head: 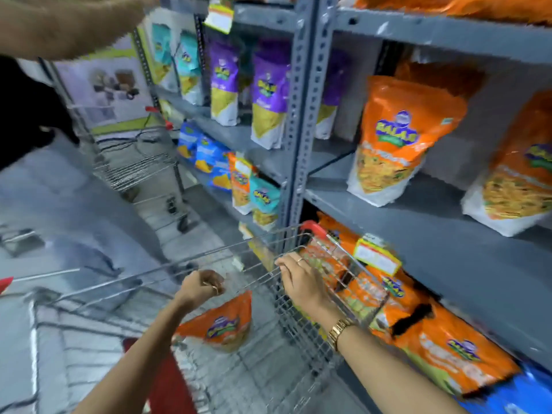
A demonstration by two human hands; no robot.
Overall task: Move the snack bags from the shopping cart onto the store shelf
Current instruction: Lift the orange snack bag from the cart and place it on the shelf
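Item one: my left hand (199, 286), closed in a fist above the orange snack bag (221, 324) lying inside the shopping cart (268, 369). Item two: my right hand (301, 282), fingers curled over the cart's right rim, beside the store shelf (448, 231).

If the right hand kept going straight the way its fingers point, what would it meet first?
The right hand rests on the shopping cart rim, fingers pointing up-left along the wire. Going on, it would likely slide along that rim first; beyond lies open floor, though depth is unclear.
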